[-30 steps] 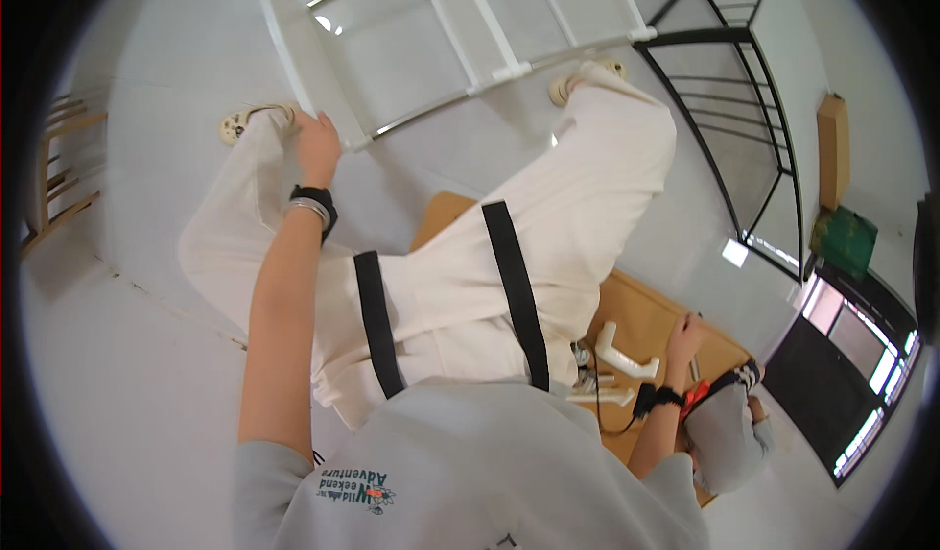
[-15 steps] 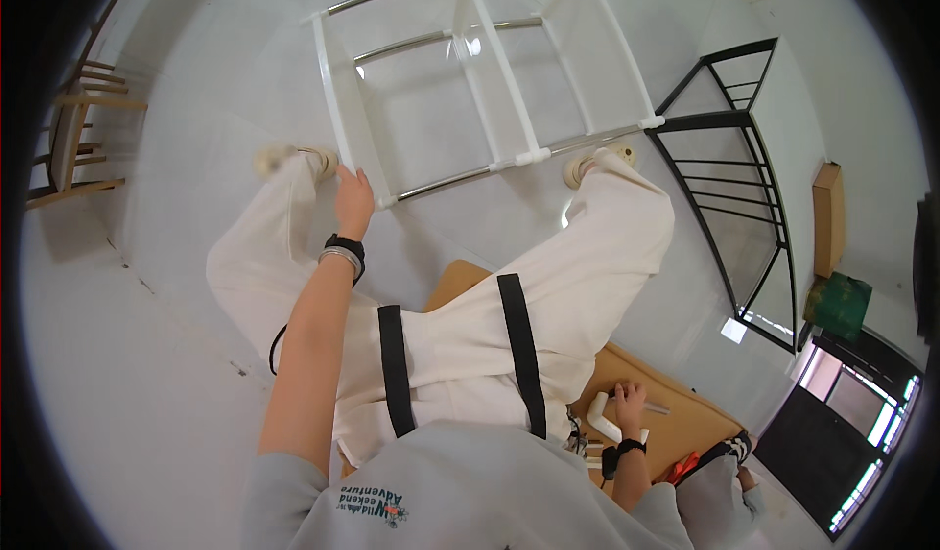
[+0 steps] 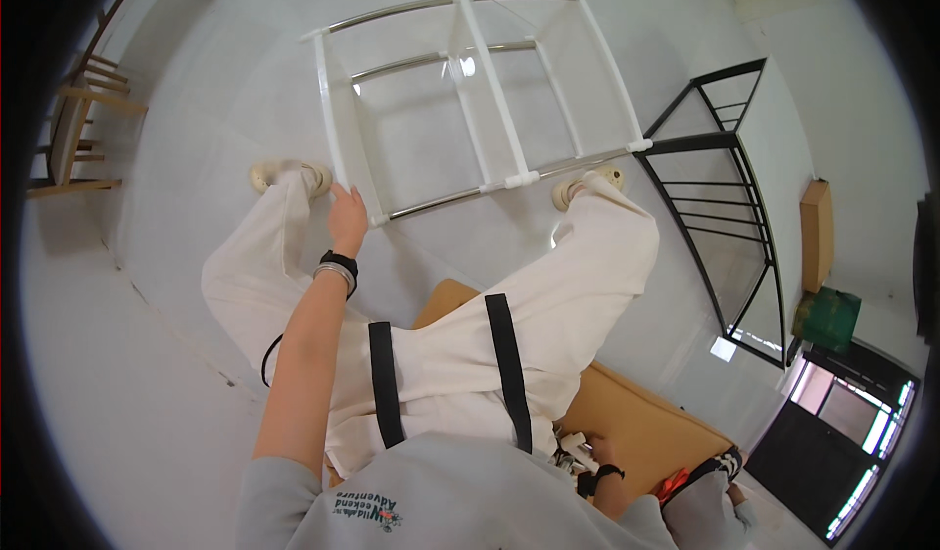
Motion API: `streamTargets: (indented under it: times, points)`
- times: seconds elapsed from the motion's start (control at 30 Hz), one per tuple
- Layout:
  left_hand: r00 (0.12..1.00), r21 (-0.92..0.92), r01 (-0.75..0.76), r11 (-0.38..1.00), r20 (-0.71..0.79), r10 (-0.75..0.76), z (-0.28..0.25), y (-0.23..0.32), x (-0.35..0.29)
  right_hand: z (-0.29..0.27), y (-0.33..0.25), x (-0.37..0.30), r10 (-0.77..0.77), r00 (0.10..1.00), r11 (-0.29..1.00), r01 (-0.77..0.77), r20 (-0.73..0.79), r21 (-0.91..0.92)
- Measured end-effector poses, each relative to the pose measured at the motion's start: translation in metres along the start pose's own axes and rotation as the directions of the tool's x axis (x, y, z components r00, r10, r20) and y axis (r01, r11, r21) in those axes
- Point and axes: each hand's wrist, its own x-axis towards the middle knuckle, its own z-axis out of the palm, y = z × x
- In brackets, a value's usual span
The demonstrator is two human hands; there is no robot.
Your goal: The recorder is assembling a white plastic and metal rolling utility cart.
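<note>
On the floor in front of me lies a rack [image 3: 494,99] of white panels and shiny metal tubes, with a white divider across its middle. My left hand [image 3: 348,222] is at its near left corner, fingers closed about the white side edge. My right hand [image 3: 601,450] is low at my right, with fingers curled over a small heap of white plastic fittings [image 3: 573,444]. What lies within those fingers is partly hidden. The heap rests on tan cardboard [image 3: 636,408] beside my right thigh.
A black metal frame [image 3: 720,188] stands right of the rack, touching or near its corner. Further right are a cardboard box [image 3: 817,237] and a green container [image 3: 827,312]. A wooden chair [image 3: 73,139] stands at the far left. Something red [image 3: 673,484] lies on the cardboard.
My right hand has moved down and left from a white elbow fitting and metal tube, into the heap of fittings. My left hand stays at the rack's corner. The whole view has shifted slightly.
</note>
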Motion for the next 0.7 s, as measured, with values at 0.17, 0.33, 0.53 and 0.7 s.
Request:
streamTargets:
  times: [0.17, 0.33, 0.53, 0.7]
  points:
    - [0.999, -0.030, -0.029, 0.999, -0.015, 0.028, 0.004, 0.006, -0.005, -0.015, -0.008, 0.005, 0.071, 0.994, 0.991, -0.080, -0.084, -0.110]
    - [0.999, -0.020, -0.009, 1.000, -0.033, 0.008, 0.003, -0.003, -0.001, -0.082, -0.110, 0.011, -0.152, 0.846, 0.985, 0.175, -0.511, -0.005]
    - [0.999, -0.065, -0.009, 0.998, -0.033, 0.007, 0.005, 0.006, -0.004, -0.200, -0.308, -0.066, -0.293, 0.847, 0.717, 0.502, -0.444, 0.483]
    - [0.997, -0.080, -0.015, 0.997, -0.070, 0.009, 0.002, 0.005, -0.004, -0.248, -0.424, -0.123, -0.548, 0.704, 0.605, 0.707, -0.453, 0.367]
